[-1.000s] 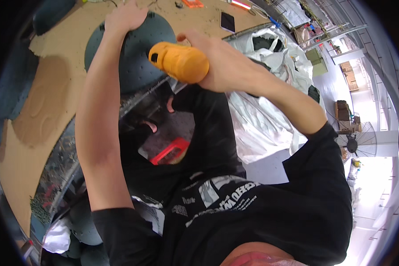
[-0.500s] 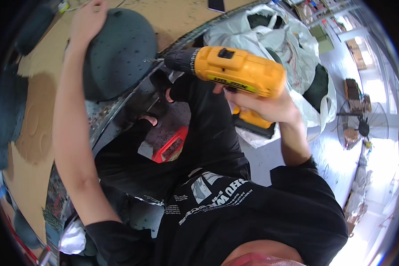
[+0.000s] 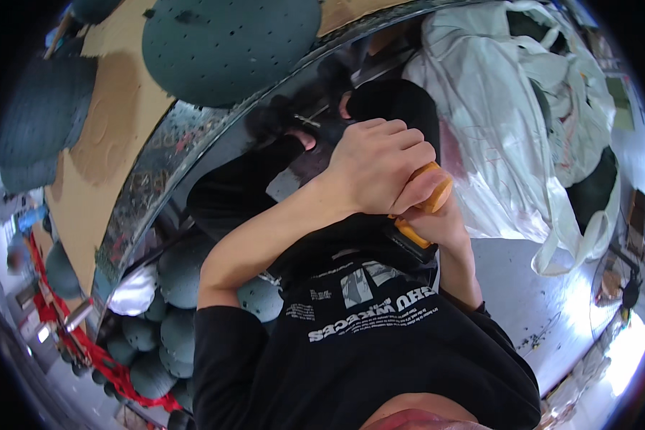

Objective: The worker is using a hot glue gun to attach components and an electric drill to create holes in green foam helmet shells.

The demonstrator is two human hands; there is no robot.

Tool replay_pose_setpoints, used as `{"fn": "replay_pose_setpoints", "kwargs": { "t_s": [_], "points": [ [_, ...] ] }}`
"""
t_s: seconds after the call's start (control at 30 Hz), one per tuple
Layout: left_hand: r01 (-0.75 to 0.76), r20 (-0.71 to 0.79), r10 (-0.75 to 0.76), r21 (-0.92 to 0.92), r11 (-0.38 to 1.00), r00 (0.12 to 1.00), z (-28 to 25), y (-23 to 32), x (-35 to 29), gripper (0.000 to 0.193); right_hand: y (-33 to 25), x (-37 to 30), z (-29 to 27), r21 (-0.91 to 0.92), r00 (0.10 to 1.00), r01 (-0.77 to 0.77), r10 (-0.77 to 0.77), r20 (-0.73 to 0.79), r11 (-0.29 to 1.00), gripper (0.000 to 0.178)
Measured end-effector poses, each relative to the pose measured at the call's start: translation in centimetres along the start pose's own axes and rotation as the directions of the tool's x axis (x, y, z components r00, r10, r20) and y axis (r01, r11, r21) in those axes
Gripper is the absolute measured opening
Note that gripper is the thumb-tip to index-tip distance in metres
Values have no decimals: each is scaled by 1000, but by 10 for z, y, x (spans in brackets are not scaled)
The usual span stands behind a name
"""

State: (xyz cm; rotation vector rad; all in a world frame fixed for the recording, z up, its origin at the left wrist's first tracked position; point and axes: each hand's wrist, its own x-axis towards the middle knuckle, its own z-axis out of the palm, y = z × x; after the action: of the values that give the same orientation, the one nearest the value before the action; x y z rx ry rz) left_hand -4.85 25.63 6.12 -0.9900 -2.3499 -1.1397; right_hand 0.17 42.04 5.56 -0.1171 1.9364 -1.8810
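Both hands are on a yellow and black cordless drill (image 3: 433, 192) over my lap. My right hand (image 3: 448, 218) is closed round its handle, above the black battery. My left hand (image 3: 380, 163) is wrapped over the drill's body and hides most of it, chuck included. A thin drill bit (image 3: 307, 120) pokes out to the far left of my left hand, in the air over my feet. Beyond it, apart from the bit, a dark green round disc-like piece (image 3: 229, 46) dotted with small holes lies on the table.
Brown cardboard (image 3: 111, 136) covers the table, whose metal edge (image 3: 183, 168) curves in front of me. More dark green pieces (image 3: 46, 107) stand at the left, and several rounded ones (image 3: 179, 333) lie low at left. A big white sack (image 3: 480, 122) fills the right side.
My left hand has left the dark green piece and now grips the drill. The drill has drawn back toward my body, its bit away from the piece. My view has shifted.
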Motion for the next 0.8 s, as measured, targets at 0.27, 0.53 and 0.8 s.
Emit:
{"fn": "replay_pose_setpoints", "kwargs": {
  "t_s": [0.27, 0.53, 0.8],
  "points": [
    [86, 37, -84, -43, 995, 996, 20, -12, -26, 25, 45, 4, 4, 194, 980, -200, 195, 43, 960, 62],
    [125, 50, -120, -90, 988, 991, 40, -15, -21, 22, 67, 2, -8, 194, 969, -242, 246, 2, 951, 42],
    [142, 70, -135, -102, 985, 988, 47, -19, -14, 22, 74, 7, -11, 245, 983, -166, 179, -33, 955, 27]
  ]
}}
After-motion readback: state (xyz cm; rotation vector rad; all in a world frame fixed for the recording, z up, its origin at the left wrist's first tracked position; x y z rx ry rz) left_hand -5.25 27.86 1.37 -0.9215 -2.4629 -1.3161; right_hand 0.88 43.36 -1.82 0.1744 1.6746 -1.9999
